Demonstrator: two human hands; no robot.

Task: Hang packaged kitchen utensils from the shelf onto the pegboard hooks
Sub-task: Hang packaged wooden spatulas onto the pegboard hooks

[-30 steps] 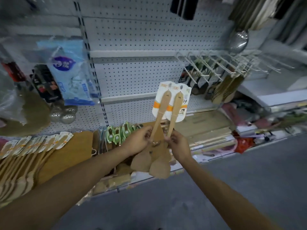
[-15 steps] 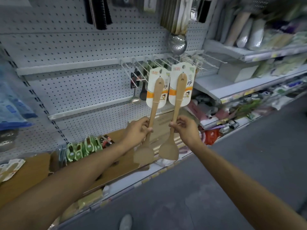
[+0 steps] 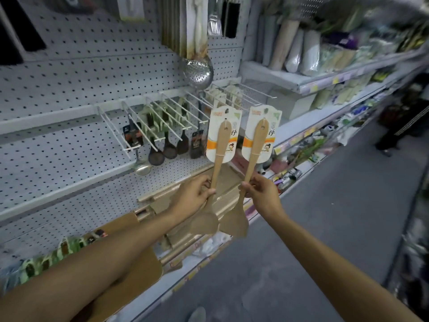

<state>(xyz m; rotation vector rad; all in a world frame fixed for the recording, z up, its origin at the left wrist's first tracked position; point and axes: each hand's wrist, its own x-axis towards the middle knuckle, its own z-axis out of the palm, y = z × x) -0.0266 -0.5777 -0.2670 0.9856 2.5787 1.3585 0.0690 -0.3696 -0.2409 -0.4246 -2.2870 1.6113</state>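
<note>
The left hand gripped one carded wooden spatula by its handle, and the right hand gripped another, both upright, side by side, just before the wire hooks on the pegboard.

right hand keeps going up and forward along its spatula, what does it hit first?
Probably the white hooks just above the card of the spatula held by the right hand; they look closest in that line, though depth is unclear.
</note>
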